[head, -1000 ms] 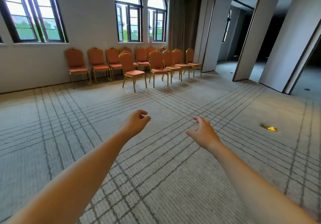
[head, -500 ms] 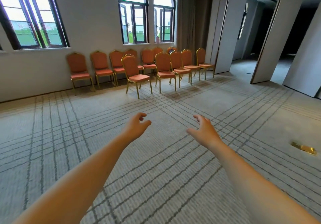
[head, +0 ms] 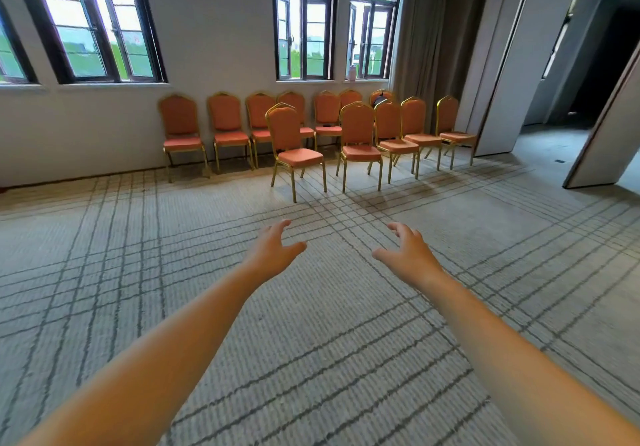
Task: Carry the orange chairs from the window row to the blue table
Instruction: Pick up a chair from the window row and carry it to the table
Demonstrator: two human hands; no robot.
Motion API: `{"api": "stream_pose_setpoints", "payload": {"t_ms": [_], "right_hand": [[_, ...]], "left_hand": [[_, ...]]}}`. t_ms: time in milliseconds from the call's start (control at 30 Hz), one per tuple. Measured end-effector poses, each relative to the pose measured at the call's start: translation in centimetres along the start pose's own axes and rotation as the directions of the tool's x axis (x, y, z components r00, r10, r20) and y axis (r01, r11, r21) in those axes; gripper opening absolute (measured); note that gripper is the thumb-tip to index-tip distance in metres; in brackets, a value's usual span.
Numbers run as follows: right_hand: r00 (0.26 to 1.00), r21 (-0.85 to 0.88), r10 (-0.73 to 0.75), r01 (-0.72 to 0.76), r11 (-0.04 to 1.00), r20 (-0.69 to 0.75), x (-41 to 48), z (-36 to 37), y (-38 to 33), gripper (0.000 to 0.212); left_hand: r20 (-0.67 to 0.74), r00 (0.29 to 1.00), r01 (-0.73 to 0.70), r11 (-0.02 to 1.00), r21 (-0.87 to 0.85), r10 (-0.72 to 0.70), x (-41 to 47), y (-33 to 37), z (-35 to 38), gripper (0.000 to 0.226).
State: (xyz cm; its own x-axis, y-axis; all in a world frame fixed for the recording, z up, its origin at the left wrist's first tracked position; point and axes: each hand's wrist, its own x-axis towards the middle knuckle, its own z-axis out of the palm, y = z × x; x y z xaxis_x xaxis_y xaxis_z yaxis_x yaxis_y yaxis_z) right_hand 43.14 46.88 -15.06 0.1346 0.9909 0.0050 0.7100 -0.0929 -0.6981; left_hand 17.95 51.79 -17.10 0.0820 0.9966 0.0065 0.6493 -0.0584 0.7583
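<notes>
The orange chairs (head: 311, 134) stood under the windows (head: 304, 33), some against the wall and five pulled a little forward onto the carpet (head: 104, 255). They were well apart from both hands, farther into the room. The nearest chair (head: 294, 147) was ahead of the left hand (head: 273, 255), slightly to its right. The left hand was stretched forward over the carpet, its grip open, fingers loosely curved, holding nothing. The right hand (head: 408, 255) was beside it at the same height, grip also open with fingers spread and bent, touching nothing. On the right stood tall partition panels (head: 512, 64).
</notes>
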Motion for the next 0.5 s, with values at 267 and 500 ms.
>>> {"api": "stream_pose_setpoints", "payload": {"t_ms": [267,500], "right_hand": [[1.000,-0.042,-0.010,0.011,0.999,0.019,22.2,-0.7,0.7,0.074],[0.999,-0.046,-0.031,0.030,0.998,-0.011,39.3,-2.1,0.3,0.071]], "left_hand": [[0.017,1.000,0.019,1.000,0.002,-0.019,22.8,1.7,1.9,0.073],[0.010,1.000,0.012,1.000,-0.029,-0.012,39.9,3.8,2.9,0.071]]}}
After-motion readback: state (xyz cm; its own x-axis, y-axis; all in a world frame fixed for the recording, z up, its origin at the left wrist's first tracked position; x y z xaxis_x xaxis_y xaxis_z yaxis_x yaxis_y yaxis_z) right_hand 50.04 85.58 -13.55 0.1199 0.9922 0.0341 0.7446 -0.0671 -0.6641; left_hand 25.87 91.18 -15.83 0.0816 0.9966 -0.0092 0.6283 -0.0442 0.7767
